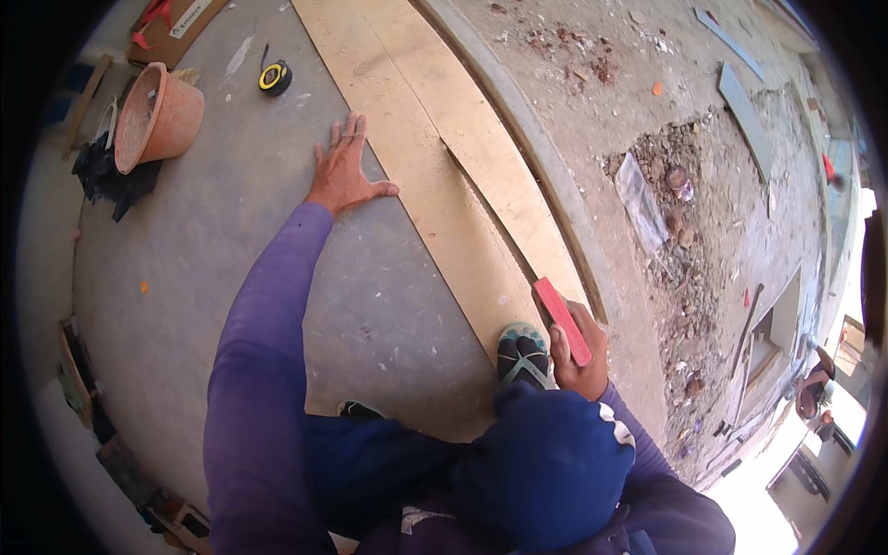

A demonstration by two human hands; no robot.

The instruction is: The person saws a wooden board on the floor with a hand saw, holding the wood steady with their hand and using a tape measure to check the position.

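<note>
A long, thin plywood sheet [416, 185] lies along the edge of the raised concrete floor. My right hand [587, 356] is wrapped round the red handle of a handsaw [561, 319]. The saw's dark blade reaches forward along a lengthwise cut, and sawdust lies beside it. A fine line runs on along the sheet past the blade's tip. On the sheet's left edge my left hand [342, 176] rests with fingers spread, thumb on the wood and palm partly over the floor. My sandalled foot [523, 356] stands on the near end of the plywood.
A yellow and black tape measure [275, 78] lies on the grey floor [370, 305]. Beyond it are an orange bucket [166, 116], a black plastic bag [106, 176] and a cardboard box [180, 28]. Right of the concrete curb [527, 139] is lower, rubble-strewn ground [684, 222].
</note>
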